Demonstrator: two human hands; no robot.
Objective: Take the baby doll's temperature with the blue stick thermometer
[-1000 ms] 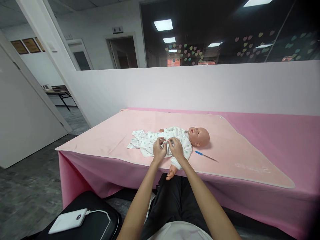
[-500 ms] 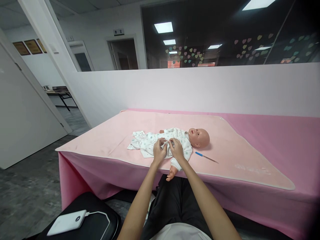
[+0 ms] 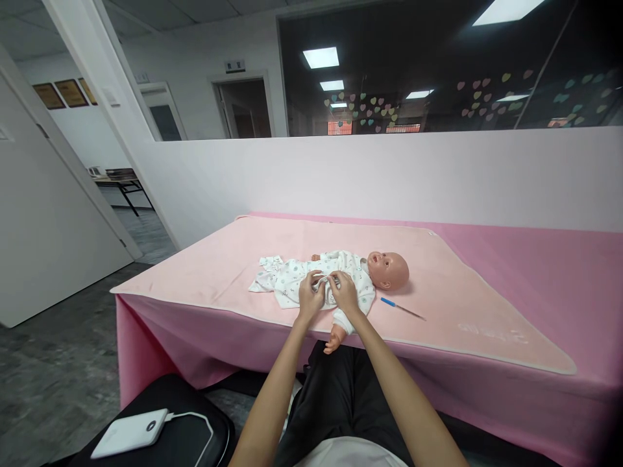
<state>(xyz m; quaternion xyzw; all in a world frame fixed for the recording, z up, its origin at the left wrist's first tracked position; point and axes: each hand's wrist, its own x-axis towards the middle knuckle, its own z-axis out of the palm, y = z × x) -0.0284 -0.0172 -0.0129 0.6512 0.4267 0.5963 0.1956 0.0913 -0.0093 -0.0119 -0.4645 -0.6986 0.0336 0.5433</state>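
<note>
Two hands met on the doll's chest. Little had changed over the last second: both hands stayed where they were, fingers working slightly at the same spot, so the fastening of the garment's front was probably unfinished. Left of the grip, the white romper [image 3: 287, 279] trailed out flat and empty at its leg end. The left hand [image 3: 311, 293] pinched the fabric's edge, and just beside it the right hand [image 3: 344, 292] pinched the opposite edge, fingertips nearly touching. Below the grip one doll arm hung past the edge of the pink blanket [image 3: 219, 266]. The doll [image 3: 363, 272] lay face up on that blanket, long axis left to right, head pointing right. Further right lay a blue-tipped thermometer [image 3: 402, 309].
</note>
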